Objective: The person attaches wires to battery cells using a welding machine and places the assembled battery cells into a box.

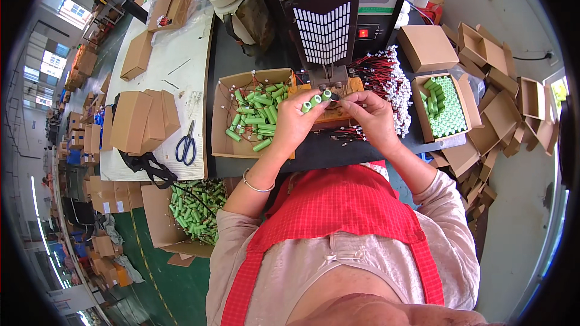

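My left hand (292,122) is closed around a few green cylindrical battery cells (316,100), their pale ends facing up. Thumb and forefinger of my right hand (371,118) pinch together at the end of one cell; what lies between them is too small to make out. Both hands meet just in front of the spot welding machine (320,24), over its wooden block (326,122). Beside my left hand stands a cardboard box (232,150) of green cells with wires (261,108). A bundle of red and black wires with white connectors (393,84) lies beyond my right hand.
An open box of upright green cells (446,108) stands at the right, before piled empty cartons (498,108). Blue scissors (186,145) and folded cartons (142,122) lie on the white table at left. A large box of cells (196,211) sits lower left; a flask (228,0) stands behind.
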The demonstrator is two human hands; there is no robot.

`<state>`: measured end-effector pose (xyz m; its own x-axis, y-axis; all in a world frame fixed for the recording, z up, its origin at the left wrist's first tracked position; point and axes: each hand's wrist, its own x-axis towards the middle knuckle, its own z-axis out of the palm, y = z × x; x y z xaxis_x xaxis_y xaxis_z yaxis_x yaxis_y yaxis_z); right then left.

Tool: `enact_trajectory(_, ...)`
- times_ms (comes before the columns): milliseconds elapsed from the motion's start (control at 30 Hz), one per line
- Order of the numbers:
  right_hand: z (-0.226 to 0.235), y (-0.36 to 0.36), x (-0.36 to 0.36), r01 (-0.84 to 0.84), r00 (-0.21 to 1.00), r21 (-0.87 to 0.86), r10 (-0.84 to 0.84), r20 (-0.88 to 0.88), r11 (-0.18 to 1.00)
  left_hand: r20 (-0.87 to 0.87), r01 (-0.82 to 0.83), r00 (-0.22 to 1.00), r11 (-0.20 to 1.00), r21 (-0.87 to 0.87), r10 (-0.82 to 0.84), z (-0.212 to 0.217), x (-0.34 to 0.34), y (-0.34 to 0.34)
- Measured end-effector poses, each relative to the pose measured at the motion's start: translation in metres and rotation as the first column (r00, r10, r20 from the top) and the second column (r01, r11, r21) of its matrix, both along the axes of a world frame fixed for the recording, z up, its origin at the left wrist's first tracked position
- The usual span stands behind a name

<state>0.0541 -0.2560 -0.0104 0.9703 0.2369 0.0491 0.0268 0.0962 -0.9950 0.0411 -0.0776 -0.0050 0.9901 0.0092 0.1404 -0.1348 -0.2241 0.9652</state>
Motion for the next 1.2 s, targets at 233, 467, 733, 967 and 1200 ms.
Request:
enact_trajectory(233,0.003,0.008,0.003,0.115,0.993,0.110,-0.113,-0.025,0.987,0.153,-0.078,0.986,0.992,0.100,0.062,0.000,0.003,-0.007)
enact_trajectory(467,0.003,0.011,0.010,0.147,0.988,0.041,-0.148,0.038,0.988,0.259,-0.123,0.964,0.956,0.267,0.052,0.005,0.008,-0.011)
enact_trajectory(733,0.002,-0.021,0.006,0.129,0.980,-0.039,-0.121,0.159,0.991,-0.120,-0.084,0.989,0.996,0.028,0.087,0.015,-0.002,0.018)
enact_trajectory(967,0.012,-0.070,0.054,0.434,0.868,-0.716,-0.041,0.496,0.547,-0.256,-0.075,0.958,0.977,0.202,0.126,0.018,-0.025,0.098)
enact_trajectory(1200,-0.008,-0.075,0.087,0.307,0.937,-0.903,0.072,0.342,0.301,-0.595,0.048,0.688,0.845,-0.532,-0.414,-0.005,-0.099,0.032)
